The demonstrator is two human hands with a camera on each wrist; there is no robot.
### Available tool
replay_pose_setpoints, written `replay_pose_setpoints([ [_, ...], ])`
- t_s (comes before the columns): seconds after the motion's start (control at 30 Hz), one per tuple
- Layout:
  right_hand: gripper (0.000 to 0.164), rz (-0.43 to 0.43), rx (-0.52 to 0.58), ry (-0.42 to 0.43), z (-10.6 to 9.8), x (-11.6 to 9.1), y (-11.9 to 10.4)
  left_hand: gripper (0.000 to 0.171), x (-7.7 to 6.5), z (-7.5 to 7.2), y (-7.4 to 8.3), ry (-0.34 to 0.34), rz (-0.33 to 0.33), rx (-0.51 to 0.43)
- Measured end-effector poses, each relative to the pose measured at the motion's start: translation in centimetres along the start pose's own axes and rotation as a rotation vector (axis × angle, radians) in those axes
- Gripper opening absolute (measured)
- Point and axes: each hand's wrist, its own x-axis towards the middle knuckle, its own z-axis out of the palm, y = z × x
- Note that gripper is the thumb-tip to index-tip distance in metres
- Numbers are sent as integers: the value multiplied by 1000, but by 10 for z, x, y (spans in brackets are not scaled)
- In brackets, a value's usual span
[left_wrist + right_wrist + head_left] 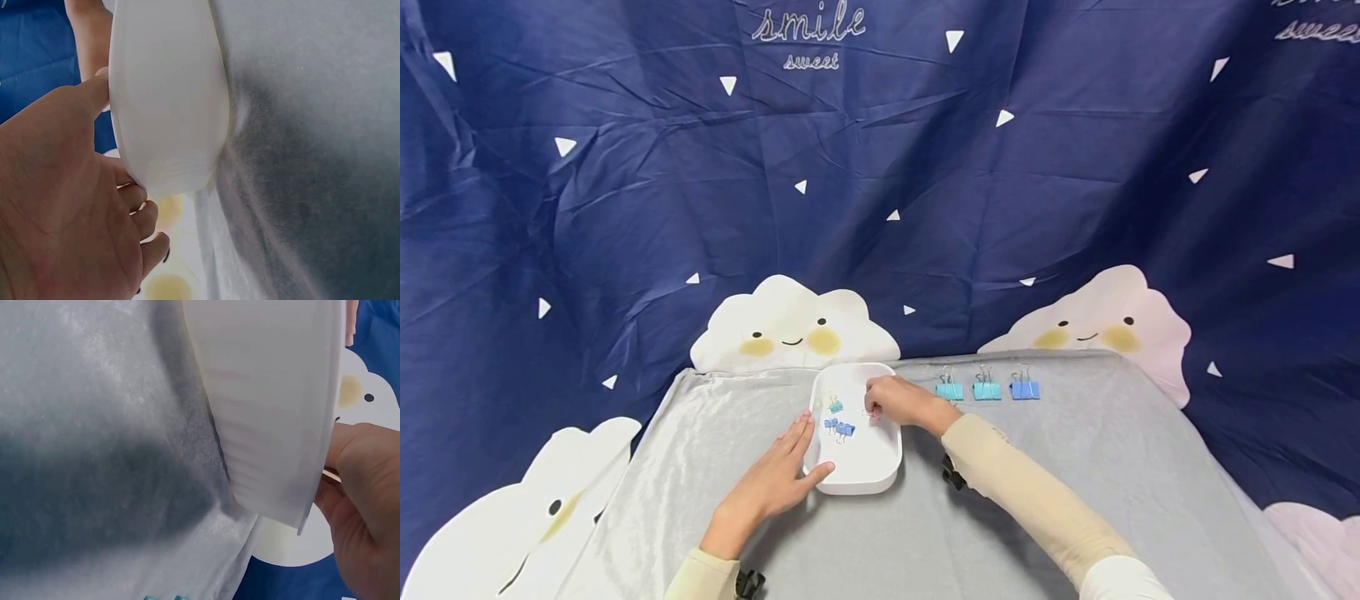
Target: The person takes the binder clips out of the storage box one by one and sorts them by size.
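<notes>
A rounded-rectangular white plastic tray (pixel 859 473) sits on a worktop (pixel 940 537) draped in grey plush cloth. The left hand (pixel 777 477) rests on the tray's left rim, its grip wide – fingers extended, thumb spread over the near side. The right hand (pixel 901 402) reaches over the right rim, fingers curled down at a small pink object (pixel 873 418) inside; whether its grip pinches that object I cannot tell, as the fingertips are hidden. In the tray's left half lie a small teal metal binder clip (pixel 836 407) and, just nearer the person, two small blue binder clips (pixel 839 428) close together. Right of the tray, beyond the right wrist, stands a row of larger clips – two turquoise binder clips (pixel 987 392), then one blue binder clip (pixel 1025 391), handles upward.
</notes>
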Motion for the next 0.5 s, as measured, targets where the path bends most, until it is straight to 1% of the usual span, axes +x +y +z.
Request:
replay_pose_setpoints([
  [0.1,10,-11,5,14,-1,-1,3,92,0,0,0,0,1,3],
  [0.27,20,-2,17,28,-4,-2,3,93,1,0,-1,3,5,7],
  [0.5,18,15,33,42,-7,-5,1,93,1,1,-2,2,5,8],
])
